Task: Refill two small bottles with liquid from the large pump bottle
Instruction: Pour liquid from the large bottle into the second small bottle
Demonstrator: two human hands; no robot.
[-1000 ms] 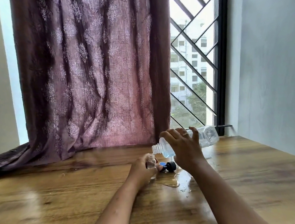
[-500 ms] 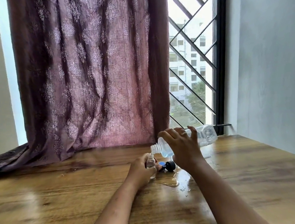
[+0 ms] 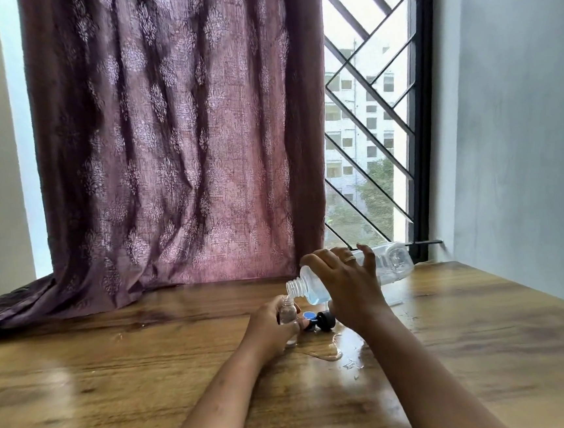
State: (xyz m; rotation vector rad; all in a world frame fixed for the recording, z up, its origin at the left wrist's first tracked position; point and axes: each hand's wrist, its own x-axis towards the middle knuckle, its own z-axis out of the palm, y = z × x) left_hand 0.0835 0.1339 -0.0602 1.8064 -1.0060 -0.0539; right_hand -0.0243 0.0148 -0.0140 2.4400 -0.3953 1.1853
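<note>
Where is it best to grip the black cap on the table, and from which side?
Probably pinch the black cap across its round sides, coming down from above. It lies low on the table between the left hand and right hand, with the blue cap beside it, so side approaches look crowded.

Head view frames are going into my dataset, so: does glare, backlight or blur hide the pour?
Head view: the window is blown out and backlights the curtain; daylight glare sheens the table and the puddle; the small bottle in the left hand is soft and tiny, fill level unreadable; the large bottle shows its blue liquid clearly.
</note>
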